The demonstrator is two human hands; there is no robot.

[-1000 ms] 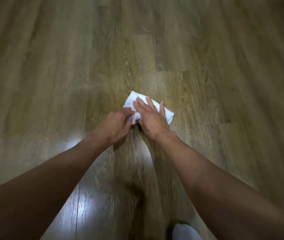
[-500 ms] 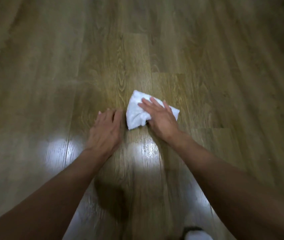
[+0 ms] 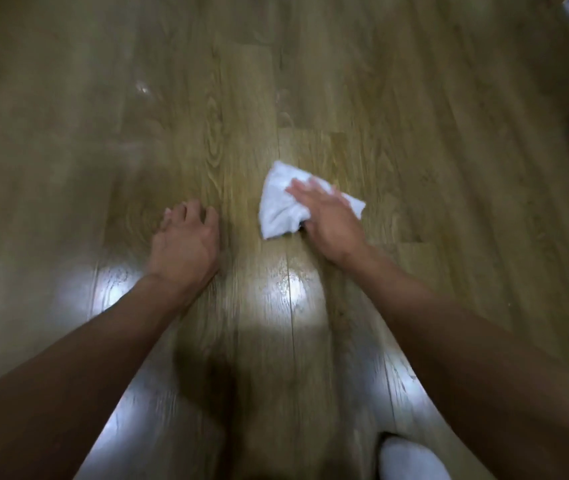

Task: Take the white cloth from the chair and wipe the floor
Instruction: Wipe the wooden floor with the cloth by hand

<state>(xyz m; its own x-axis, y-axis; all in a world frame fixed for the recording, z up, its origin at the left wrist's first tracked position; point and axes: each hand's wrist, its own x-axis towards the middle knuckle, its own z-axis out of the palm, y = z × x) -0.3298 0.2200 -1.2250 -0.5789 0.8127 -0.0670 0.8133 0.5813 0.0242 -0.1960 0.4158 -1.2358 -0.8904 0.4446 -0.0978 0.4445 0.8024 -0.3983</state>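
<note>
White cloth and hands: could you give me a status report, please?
Right hand flat on white cloth. Left hand rests on floor, apart from it. Nothing blocking.

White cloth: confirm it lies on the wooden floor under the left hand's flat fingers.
Wrong hand. The head view shows the white cloth on the wooden floor under the flat fingers of the right hand; the left hand rests on bare floor, apart from the cloth.
</note>
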